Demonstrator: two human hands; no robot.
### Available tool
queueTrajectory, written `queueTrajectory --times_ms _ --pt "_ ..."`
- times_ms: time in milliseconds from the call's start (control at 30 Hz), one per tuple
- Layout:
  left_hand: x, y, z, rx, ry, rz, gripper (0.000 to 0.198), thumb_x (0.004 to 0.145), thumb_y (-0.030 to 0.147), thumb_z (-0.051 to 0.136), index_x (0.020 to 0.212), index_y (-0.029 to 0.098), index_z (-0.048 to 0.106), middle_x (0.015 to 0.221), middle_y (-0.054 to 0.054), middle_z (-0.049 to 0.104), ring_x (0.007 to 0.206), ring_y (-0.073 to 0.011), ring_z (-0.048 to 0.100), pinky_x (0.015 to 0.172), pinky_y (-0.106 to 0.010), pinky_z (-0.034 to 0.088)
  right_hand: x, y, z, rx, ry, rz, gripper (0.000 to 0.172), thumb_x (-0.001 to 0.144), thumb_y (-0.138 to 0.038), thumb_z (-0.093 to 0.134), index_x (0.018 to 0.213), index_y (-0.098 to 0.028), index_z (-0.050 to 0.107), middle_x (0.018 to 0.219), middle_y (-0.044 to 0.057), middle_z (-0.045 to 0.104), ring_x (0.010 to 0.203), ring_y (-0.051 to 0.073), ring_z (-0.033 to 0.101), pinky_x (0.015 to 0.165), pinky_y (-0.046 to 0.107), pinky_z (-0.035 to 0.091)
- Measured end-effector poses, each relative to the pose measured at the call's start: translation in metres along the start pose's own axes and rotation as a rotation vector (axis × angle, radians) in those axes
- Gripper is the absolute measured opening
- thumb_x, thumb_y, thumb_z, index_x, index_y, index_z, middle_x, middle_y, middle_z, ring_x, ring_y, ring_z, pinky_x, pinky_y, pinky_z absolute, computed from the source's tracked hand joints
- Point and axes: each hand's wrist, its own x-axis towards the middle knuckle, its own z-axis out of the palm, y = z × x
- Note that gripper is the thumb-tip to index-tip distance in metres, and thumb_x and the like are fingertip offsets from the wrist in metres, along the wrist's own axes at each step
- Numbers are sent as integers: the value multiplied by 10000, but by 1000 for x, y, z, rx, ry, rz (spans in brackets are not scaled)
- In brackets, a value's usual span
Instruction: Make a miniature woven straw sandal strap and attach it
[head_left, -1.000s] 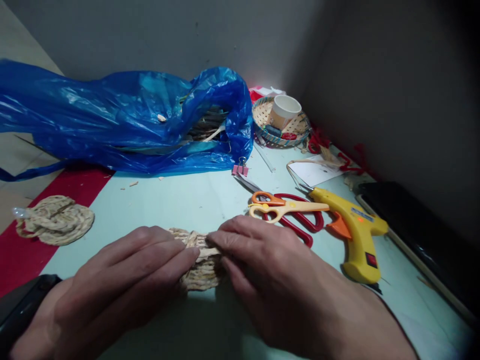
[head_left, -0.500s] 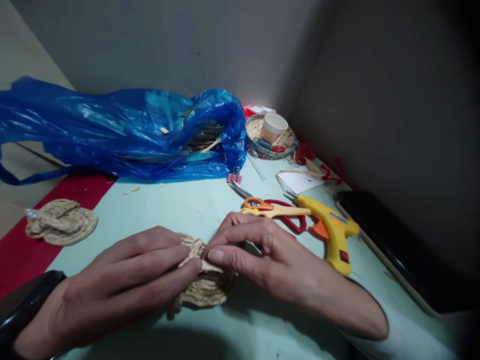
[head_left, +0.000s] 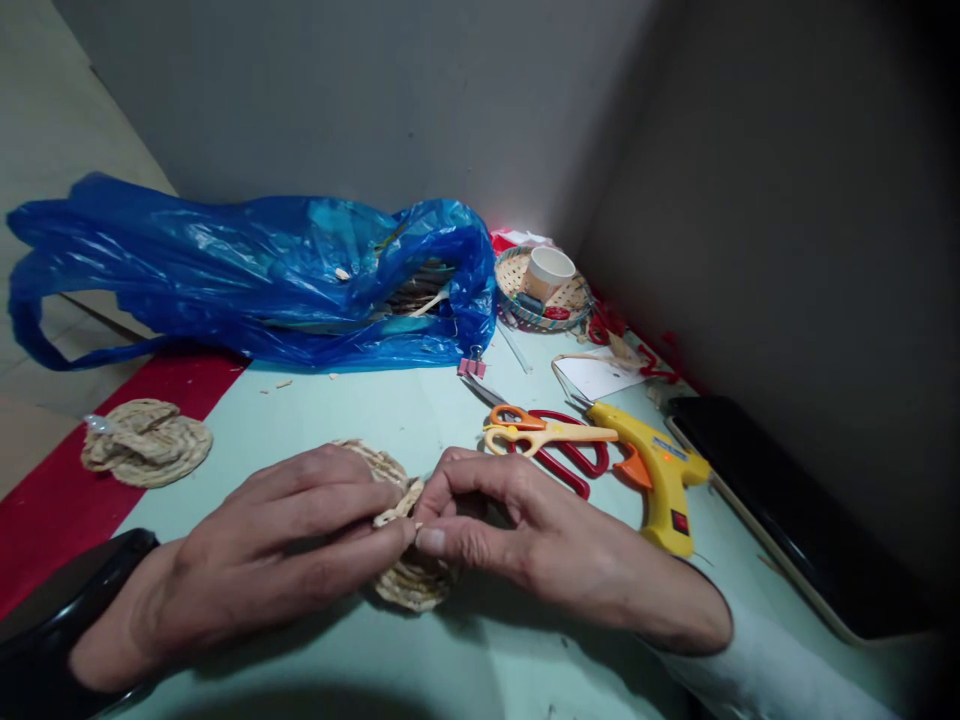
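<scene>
Between my hands lies a small round coil of braided straw cord (head_left: 415, 588), partly covered by my fingers. My left hand (head_left: 300, 545) rests over its left side, with thumb and fingers closed on the woven piece. My right hand (head_left: 495, 520) pinches a short strand of the cord (head_left: 405, 502) at the coil's top between thumb and forefinger. The fingertips of both hands nearly touch. A second coiled straw piece (head_left: 154, 448), with a clear clip or glue-like bit on its left edge, lies at the left on the red strip.
A blue plastic bag (head_left: 247, 280) holding dry stalks lies behind. To the right are orange-handled scissors (head_left: 555, 432), red-handled scissors (head_left: 570, 475), a yellow glue gun (head_left: 656, 470) and a black phone-like slab (head_left: 787, 510). A woven basket (head_left: 514, 270) with a cup (head_left: 550, 270) stands farther back.
The view has shifted slightly, so the background sits a little lower and farther right. The coil has turned and tilted a little between my hands; both hands still hold it.
</scene>
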Motion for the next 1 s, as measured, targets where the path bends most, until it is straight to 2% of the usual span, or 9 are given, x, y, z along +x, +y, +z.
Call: queueTrajectory --times_ms 133,267,333,433,500,567,667,833,1000 --pt "12 -5 0 -20 6 -1 243 922 384 633 1101 265 746 956 -58 794 901 -246 730 781 -367 629 3 2 7 100 70 29 195 912 -328 678 841 -156 617 765 -37 530 726 112 466 648 236 361" --pt "19 -11 -2 -84 7 0 236 932 163 596 1099 257 733 922 -47 782 884 -197 714 761 -295 598 6 3 14 209 149 75 177 900 -285 673 823 -155 581 741 -31 532 693 112 456 628 240 343" --pt "20 -10 -2 -83 34 -140 266 922 108 566 1069 267 720 907 -10 761 859 -156 700 751 -231 563 7 4 17 220 216 110 151 898 -254 658 818 -157 575 728 -27 536 679 115 457 624 245 346" --pt "19 -2 0 -120 62 -488 162 933 220 570 991 305 696 931 36 737 864 -143 687 780 -203 525 9 8 20 165 327 119 151 884 -213 650 767 -168 565 704 -26 527 663 123 453 611 255 342" --pt "19 5 3 -232 16 -661 120 918 322 611 1023 323 670 970 43 731 934 -165 684 818 -212 521 10 11 23 97 385 70 162 859 -183 664 729 -175 568 711 -22 525 682 131 464 621 261 348" --pt "21 9 5 -360 -25 -754 162 896 362 644 1052 321 641 990 38 715 983 -181 676 834 -223 526 11 14 26 28 426 -2 169 851 -165 669 711 -178 576 734 -17 532 716 138 483 650 266 364" --pt "24 10 8 -467 -15 -788 81 900 322 634 975 293 625 920 38 666 919 -165 662 802 -224 524 9 16 29 -92 435 -105 149 889 -196 664 751 -179 610 774 -7 561 769 147 522 691 275 382" --pt "27 -2 6 -532 -26 -808 70 887 234 628 928 272 585 881 49 602 877 -129 631 789 -204 501 -2 6 22 -323 322 -166 119 962 -304 618 990 -222 699 905 9 641 885 170 586 818 316 410" --pt "28 -11 3 -553 -41 -840 123 850 205 663 910 261 571 857 58 576 844 -110 602 769 -186 484 -5 0 9 -338 487 -157 148 958 -322 600 910 -227 703 861 -14 684 800 142 614 743 279 427"
